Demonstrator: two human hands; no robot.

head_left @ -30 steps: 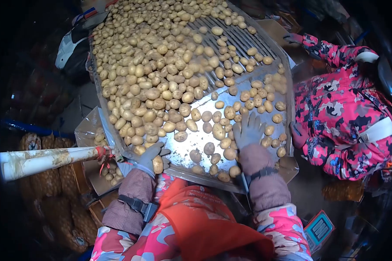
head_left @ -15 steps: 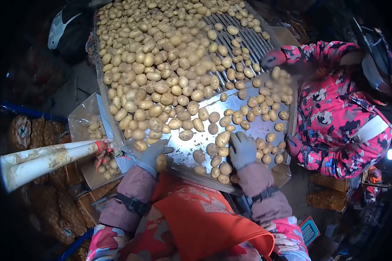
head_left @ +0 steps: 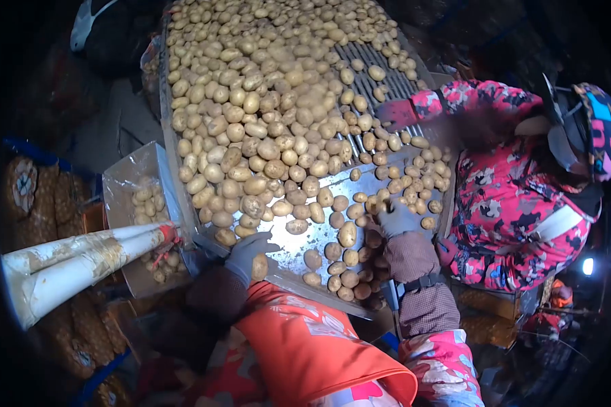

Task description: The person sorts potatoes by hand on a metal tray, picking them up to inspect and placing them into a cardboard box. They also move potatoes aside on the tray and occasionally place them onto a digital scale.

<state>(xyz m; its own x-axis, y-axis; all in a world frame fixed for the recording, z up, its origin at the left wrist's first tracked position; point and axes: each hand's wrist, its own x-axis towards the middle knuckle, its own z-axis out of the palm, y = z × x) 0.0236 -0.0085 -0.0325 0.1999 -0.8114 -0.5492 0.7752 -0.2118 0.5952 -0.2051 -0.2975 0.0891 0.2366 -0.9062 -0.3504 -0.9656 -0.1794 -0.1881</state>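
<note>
Many potatoes (head_left: 251, 149) cover a sloping sorting table whose lower end is a bare metal plate (head_left: 288, 247). At the plate's near left edge, my gloved left hand (head_left: 244, 256) is closed around a potato (head_left: 258, 266), which shows on its near side. My gloved right hand (head_left: 398, 220) is over the right part of the plate, its fingers apart and bent down among loose potatoes (head_left: 414, 193). Its fingertips are partly hidden. Between my hands, several potatoes (head_left: 347, 235) lie along the near edge, some in my right arm's shadow.
A co-worker in a pink camouflage jacket (head_left: 502, 193) stands at the right, one gloved hand (head_left: 395, 115) over the roller bars (head_left: 366, 81). On the left are white pipes (head_left: 88, 261), a plastic-lined box (head_left: 132, 197) with potatoes, and filled net sacks (head_left: 47, 210).
My right hand has moved right, over the loose potatoes. My left hand keeps its potato near the edge. The co-worker's upper hand has reached further left over the roller bars. The view has shifted slightly.
</note>
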